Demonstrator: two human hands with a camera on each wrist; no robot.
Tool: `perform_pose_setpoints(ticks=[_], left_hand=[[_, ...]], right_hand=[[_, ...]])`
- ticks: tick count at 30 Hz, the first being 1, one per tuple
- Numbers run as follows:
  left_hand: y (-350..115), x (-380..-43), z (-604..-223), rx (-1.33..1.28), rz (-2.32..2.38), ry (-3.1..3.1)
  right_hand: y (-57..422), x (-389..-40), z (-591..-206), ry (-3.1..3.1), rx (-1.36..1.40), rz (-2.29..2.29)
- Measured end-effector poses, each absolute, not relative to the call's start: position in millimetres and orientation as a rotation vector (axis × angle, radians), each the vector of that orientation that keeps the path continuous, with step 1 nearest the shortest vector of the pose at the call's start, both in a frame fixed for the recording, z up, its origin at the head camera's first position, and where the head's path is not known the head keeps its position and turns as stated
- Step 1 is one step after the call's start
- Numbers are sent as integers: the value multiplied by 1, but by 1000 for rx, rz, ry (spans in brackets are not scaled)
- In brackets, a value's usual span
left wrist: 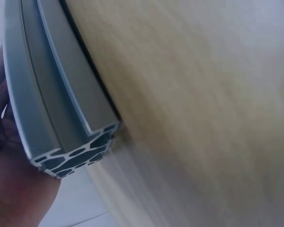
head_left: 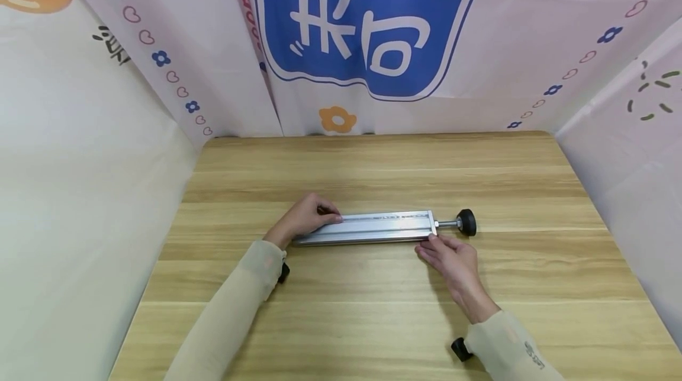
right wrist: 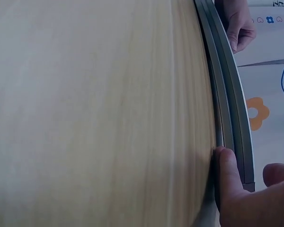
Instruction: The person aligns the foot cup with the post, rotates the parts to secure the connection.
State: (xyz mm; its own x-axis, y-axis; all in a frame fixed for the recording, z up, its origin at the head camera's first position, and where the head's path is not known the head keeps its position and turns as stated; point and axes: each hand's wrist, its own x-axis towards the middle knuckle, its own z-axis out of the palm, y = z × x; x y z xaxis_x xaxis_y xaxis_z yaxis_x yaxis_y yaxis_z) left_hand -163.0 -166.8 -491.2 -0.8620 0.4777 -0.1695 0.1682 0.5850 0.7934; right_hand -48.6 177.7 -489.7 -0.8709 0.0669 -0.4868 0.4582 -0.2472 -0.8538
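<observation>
On the wooden table (head_left: 341, 322) lies a silver aluminium profile (head_left: 383, 226) with grooves along its length. A threaded levelling foot (head_left: 466, 223) with a black round pad sticks out of its right end. My left hand (head_left: 311, 215) grips the profile toward its left end, thumb on the top face, other fingers partly hidden. The left wrist view shows the hollow, webbed open end of the profile (left wrist: 80, 153) beside my left hand (left wrist: 14, 175). Near the right end, my right hand (head_left: 450, 257) touches the near edge with fairly straight fingers (right wrist: 227, 165).
Printed white curtains (head_left: 224, 61) hang behind the table and at both sides. A dark piece (head_left: 460, 349) shows at my right cuff, and another (head_left: 284, 273) at the left one.
</observation>
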Motion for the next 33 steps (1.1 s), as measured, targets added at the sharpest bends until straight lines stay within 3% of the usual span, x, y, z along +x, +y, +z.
perform_pose_setpoints(ticks=[25, 33], left_hand=[[-164, -147, -480, 689, 877, 2702], [-167, -134, -472, 691, 806, 2789]], right_hand=[[189, -51, -482, 2095, 456, -1957], [191, -43, -472, 2525, 130, -1706]])
